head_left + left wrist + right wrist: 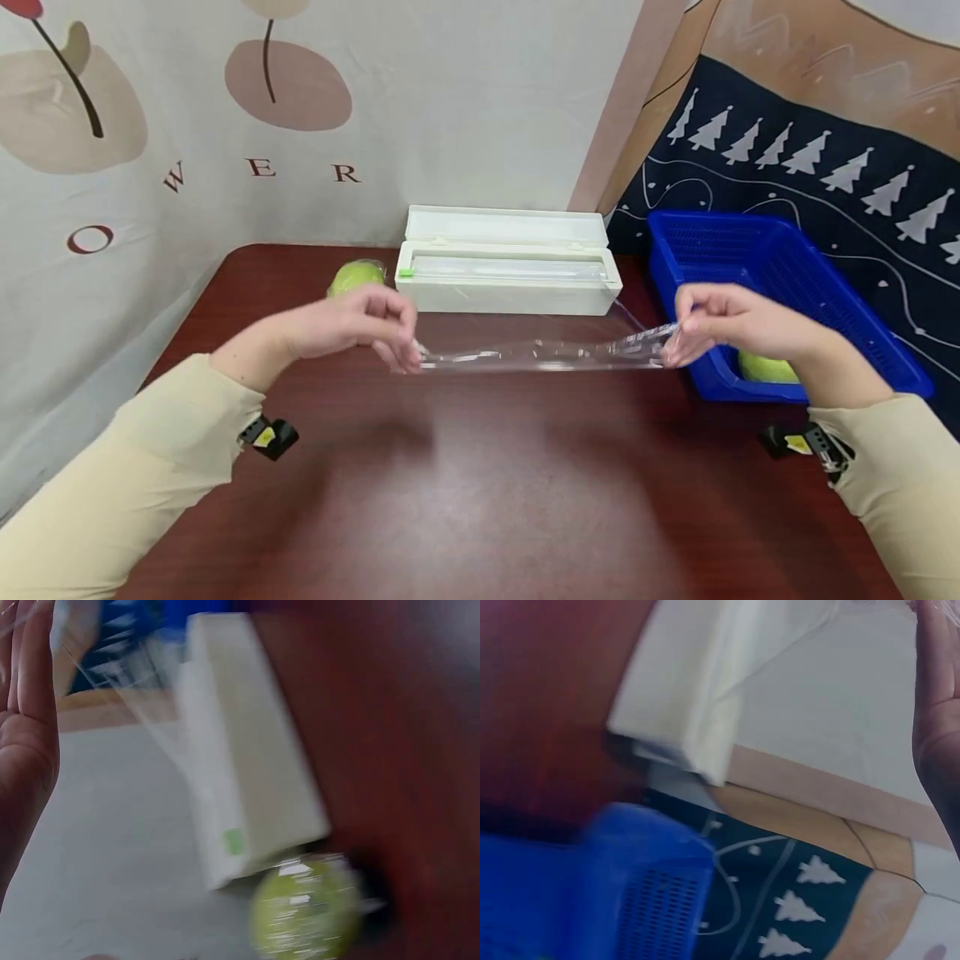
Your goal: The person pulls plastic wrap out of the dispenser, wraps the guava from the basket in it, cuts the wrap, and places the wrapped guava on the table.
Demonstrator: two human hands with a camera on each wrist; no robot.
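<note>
Sleeves (150, 479) cropped | left hand (363, 321), right hand (723, 323) pinching clear film (540, 357) | green fruit (767, 369) in basket (708, 385) (partly hidden)

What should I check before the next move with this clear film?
1. Left hand grips one end of the clear film: ok.
2. Right hand grips the other end: ok.
3. Film flat between the hands: not ok; it is wrinkled and gathered.
4. Lid of the white box open: ok, tilted back.
5. Film cut free of the box: cannot tell; sheer film shows near both, but its edges are too faint.
6. Green fruit in the blue basket wrapped: cannot tell; the right arm partly hides that fruit.
</note>
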